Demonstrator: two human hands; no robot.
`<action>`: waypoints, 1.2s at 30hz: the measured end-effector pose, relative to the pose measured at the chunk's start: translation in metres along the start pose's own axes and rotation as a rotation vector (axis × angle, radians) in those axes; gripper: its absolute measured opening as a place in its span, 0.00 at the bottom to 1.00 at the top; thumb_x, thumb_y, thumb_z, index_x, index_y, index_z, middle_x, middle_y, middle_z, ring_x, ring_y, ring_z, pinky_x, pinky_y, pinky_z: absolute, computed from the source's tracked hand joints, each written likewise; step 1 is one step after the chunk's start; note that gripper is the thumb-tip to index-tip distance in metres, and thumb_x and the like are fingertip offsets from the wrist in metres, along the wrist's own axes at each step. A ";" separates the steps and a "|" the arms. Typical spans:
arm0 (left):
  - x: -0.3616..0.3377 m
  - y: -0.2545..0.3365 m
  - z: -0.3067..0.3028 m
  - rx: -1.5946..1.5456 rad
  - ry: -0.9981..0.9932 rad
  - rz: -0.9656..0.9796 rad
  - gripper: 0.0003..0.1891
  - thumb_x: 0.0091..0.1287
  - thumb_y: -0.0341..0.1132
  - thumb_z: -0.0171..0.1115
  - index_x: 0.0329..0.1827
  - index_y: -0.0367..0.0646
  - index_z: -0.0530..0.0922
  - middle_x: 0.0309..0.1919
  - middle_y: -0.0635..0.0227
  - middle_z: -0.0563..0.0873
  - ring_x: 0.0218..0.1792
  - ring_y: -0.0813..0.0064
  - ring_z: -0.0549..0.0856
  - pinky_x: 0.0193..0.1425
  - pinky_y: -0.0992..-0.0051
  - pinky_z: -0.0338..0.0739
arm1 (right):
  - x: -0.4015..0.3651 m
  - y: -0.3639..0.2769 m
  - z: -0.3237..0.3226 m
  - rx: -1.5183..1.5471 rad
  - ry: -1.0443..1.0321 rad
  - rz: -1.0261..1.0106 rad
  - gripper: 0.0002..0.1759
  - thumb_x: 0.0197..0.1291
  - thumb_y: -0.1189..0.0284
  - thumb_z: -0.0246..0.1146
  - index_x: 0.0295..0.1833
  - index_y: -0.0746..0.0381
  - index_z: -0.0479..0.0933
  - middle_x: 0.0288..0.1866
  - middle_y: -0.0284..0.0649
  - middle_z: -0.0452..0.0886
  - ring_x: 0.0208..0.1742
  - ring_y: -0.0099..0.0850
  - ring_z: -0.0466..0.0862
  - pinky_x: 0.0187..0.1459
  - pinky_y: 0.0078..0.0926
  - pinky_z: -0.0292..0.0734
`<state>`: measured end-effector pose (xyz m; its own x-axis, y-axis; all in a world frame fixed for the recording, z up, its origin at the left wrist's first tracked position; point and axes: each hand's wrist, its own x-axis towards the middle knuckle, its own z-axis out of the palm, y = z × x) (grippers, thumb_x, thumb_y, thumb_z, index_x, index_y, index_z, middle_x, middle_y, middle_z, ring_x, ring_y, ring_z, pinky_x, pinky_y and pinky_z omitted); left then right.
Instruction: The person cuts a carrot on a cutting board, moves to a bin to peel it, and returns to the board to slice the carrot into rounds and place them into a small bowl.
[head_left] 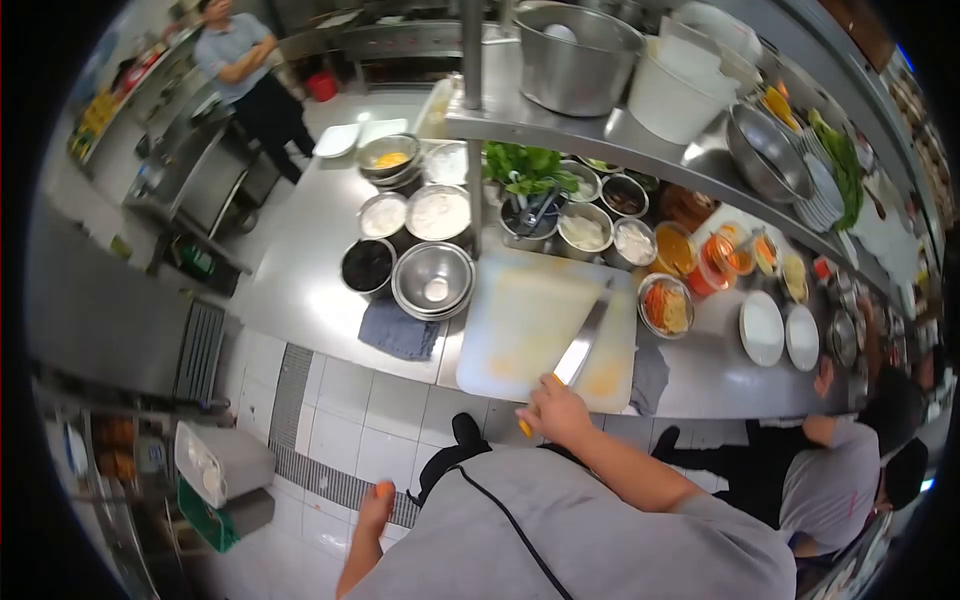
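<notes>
My right hand [560, 410] is wrapped round the yellow handle of a kitchen knife [582, 345]. The blade lies over a white cutting board [500, 340], pointing away from me toward its far right corner. Pale orange stains mark the board. Down at my left side, away from the counter, my left hand [373, 512] is closed on a small orange piece [385, 489]; its kind is too small to tell. Right of the board stands a metal bowl with shredded orange and pale food [667, 307]. A dark folded cloth [400, 330] lies on the left.
Stacked steel bowls [433, 278] and a pot of dark contents [368, 267] stand left of the board. Leafy greens [525, 168] and several ingredient tubs line the back, under a steel shelf [640, 135]. White bowls [762, 330] sit right. Co-workers [830, 475] [235, 60] stand right and far left.
</notes>
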<state>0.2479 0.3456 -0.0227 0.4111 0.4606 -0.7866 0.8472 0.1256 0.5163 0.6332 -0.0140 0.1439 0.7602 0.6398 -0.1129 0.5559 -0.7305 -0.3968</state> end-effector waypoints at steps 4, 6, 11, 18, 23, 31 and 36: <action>0.007 0.224 -0.012 -0.038 -0.230 0.429 0.23 0.76 0.43 0.64 0.69 0.40 0.80 0.44 0.64 0.87 0.38 0.74 0.85 0.42 0.71 0.82 | -0.071 0.016 0.015 0.020 0.217 0.103 0.20 0.63 0.61 0.75 0.54 0.61 0.83 0.71 0.51 0.79 0.55 0.55 0.89 0.51 0.48 0.88; 0.013 0.301 0.014 0.115 -0.343 0.673 0.27 0.76 0.43 0.68 0.73 0.38 0.78 0.51 0.60 0.88 0.49 0.67 0.88 0.55 0.66 0.83 | -0.088 0.014 0.004 0.161 0.201 0.525 0.23 0.61 0.67 0.72 0.61 0.60 0.82 0.75 0.54 0.77 0.57 0.58 0.89 0.56 0.49 0.87; -0.022 0.435 0.130 0.595 -0.305 1.229 0.32 0.71 0.44 0.74 0.74 0.39 0.76 0.64 0.47 0.86 0.65 0.44 0.85 0.71 0.56 0.80 | -0.110 0.041 0.003 0.428 0.370 0.683 0.31 0.63 0.68 0.68 0.73 0.58 0.75 0.64 0.61 0.84 0.56 0.63 0.88 0.59 0.55 0.84; -0.007 0.457 0.244 0.755 -0.233 1.285 0.31 0.69 0.40 0.74 0.73 0.43 0.75 0.62 0.48 0.85 0.64 0.41 0.83 0.71 0.52 0.79 | -0.112 0.033 -0.028 0.329 0.147 0.698 0.20 0.77 0.62 0.60 0.67 0.61 0.75 0.43 0.60 0.89 0.46 0.63 0.89 0.49 0.58 0.84; -0.005 0.443 0.251 0.707 -0.141 1.391 0.28 0.69 0.35 0.73 0.72 0.44 0.76 0.64 0.50 0.84 0.66 0.43 0.81 0.72 0.52 0.78 | -0.127 0.046 -0.026 0.269 0.103 0.651 0.16 0.78 0.61 0.60 0.57 0.63 0.74 0.38 0.58 0.89 0.41 0.62 0.88 0.44 0.62 0.82; -0.005 0.448 0.252 0.726 -0.150 1.320 0.27 0.70 0.36 0.72 0.72 0.45 0.76 0.64 0.53 0.84 0.65 0.44 0.81 0.72 0.52 0.78 | -0.121 0.066 -0.027 0.263 0.039 0.569 0.14 0.78 0.63 0.60 0.53 0.63 0.73 0.36 0.57 0.88 0.40 0.61 0.89 0.43 0.63 0.83; -0.001 0.446 0.253 0.707 -0.150 1.330 0.27 0.71 0.37 0.72 0.72 0.45 0.77 0.64 0.53 0.84 0.66 0.44 0.81 0.72 0.53 0.78 | -0.121 0.046 -0.068 0.288 -0.003 0.477 0.13 0.77 0.63 0.60 0.50 0.63 0.73 0.39 0.57 0.89 0.41 0.61 0.89 0.45 0.60 0.83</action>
<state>0.7103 0.1791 0.1223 0.9777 -0.2015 0.0592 -0.1933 -0.7532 0.6287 0.5896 -0.1416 0.2010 0.9039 0.2552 -0.3432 0.0356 -0.8446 -0.5342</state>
